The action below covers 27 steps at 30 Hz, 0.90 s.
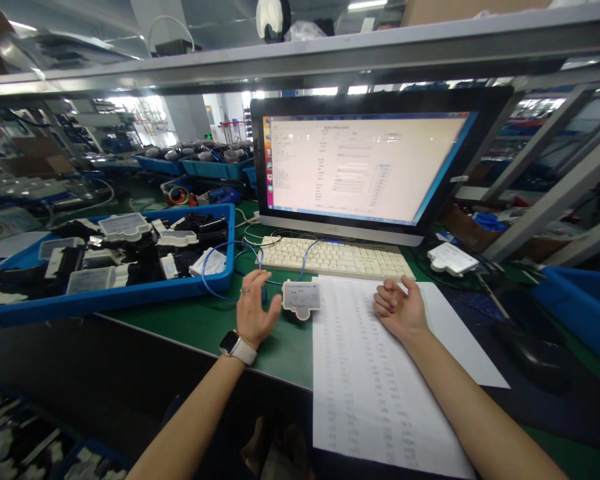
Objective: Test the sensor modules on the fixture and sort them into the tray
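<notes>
White module (301,299) | my left hand (255,307) beside it, spread wide, seemingly empty | right hand (400,307) curled inward, seemingly empty | risk: blue cable (305,257) snags fingers, jerking module

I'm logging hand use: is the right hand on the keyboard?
No, the right hand is over the printed sheet, short of the keyboard.

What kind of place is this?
Probably a factory or workshop: a blue tray is piled with black and white parts, a computer monitor stands on the green workbench, and more loaded blue bins sit behind.
</notes>
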Each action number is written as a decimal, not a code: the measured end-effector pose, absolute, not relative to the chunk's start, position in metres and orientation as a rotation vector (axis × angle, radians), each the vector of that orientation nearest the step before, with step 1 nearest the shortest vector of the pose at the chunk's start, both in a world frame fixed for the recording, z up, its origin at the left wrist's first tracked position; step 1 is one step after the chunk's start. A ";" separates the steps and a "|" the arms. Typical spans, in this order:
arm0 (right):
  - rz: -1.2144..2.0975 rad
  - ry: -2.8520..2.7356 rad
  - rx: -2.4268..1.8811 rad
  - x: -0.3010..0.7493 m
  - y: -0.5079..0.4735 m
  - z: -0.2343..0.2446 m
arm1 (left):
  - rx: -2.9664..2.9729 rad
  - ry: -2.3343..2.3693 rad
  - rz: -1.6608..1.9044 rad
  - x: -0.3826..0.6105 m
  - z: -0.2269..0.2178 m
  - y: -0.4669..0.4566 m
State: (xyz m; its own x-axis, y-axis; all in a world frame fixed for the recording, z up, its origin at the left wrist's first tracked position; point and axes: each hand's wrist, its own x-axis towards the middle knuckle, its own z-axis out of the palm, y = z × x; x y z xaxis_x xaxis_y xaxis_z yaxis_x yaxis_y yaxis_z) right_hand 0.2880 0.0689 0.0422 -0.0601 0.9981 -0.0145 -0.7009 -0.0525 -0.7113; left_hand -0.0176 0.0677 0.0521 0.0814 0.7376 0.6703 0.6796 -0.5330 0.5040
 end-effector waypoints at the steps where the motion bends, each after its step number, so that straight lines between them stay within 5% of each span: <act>1: 1.543 -0.631 -0.615 0.288 0.069 0.042 | 2.136 1.648 1.411 -0.023 0.056 0.070; 12: 1.531 -0.618 -0.615 0.284 0.072 0.042 | 1.867 1.937 0.702 -0.037 0.081 0.100; 27: 1.532 -0.608 -0.601 0.282 0.073 0.041 | 1.896 1.074 1.273 -0.013 0.091 0.075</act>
State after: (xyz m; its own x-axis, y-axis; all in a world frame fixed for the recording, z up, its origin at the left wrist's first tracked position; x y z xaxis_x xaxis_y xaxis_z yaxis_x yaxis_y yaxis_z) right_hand 0.2822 0.0733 0.0409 -0.0438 0.9990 -0.0131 -0.7185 -0.0406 -0.6943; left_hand -0.0129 0.0746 0.0912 0.2096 0.8725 0.4413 0.2883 -0.4865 0.8248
